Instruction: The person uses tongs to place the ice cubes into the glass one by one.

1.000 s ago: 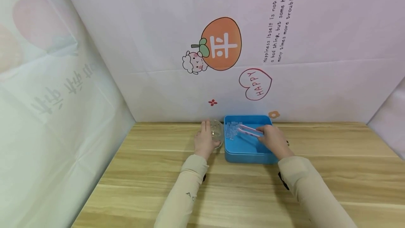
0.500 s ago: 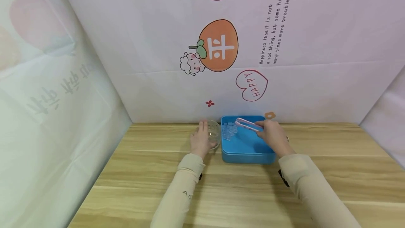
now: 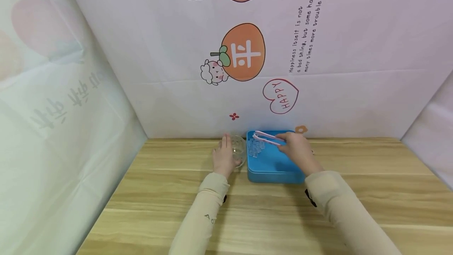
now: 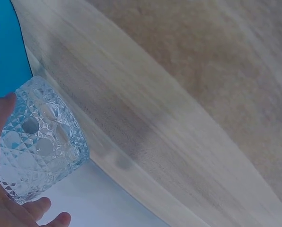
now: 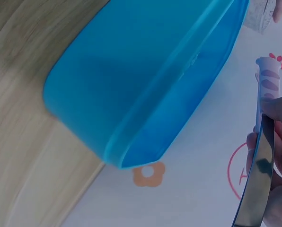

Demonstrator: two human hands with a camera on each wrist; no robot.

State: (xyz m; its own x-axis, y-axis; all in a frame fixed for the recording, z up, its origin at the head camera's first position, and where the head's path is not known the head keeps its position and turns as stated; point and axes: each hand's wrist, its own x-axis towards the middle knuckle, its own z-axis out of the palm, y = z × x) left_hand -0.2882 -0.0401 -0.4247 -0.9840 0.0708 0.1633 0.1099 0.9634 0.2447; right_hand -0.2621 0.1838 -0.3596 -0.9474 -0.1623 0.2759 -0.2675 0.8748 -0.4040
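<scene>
My left hand (image 3: 224, 159) holds a clear cut-glass cup (image 3: 240, 149) on the table, left of a blue box (image 3: 276, 176). In the left wrist view the thumb and fingers lie around the faceted glass wall. Inside the box, at its left end, sit several small clear cubes (image 3: 255, 148). My right hand (image 3: 299, 151) grips pink and white tongs (image 3: 269, 136) above the box, their tips pointing left over the cubes. Something small and clear shows at the tips, perhaps a cube. In the right wrist view the tongs have a shiny metal part.
The wooden table (image 3: 170, 192) meets a printed white cloth backdrop (image 3: 191, 109) just behind the box and cup. Another pale cloth (image 3: 70, 129) hangs along the left side. The box walls stand between the cup and the cubes.
The tongs have risen from the cubes and moved left toward the cup with my right hand. My left hand stays at the cup. The head view has shifted slightly.
</scene>
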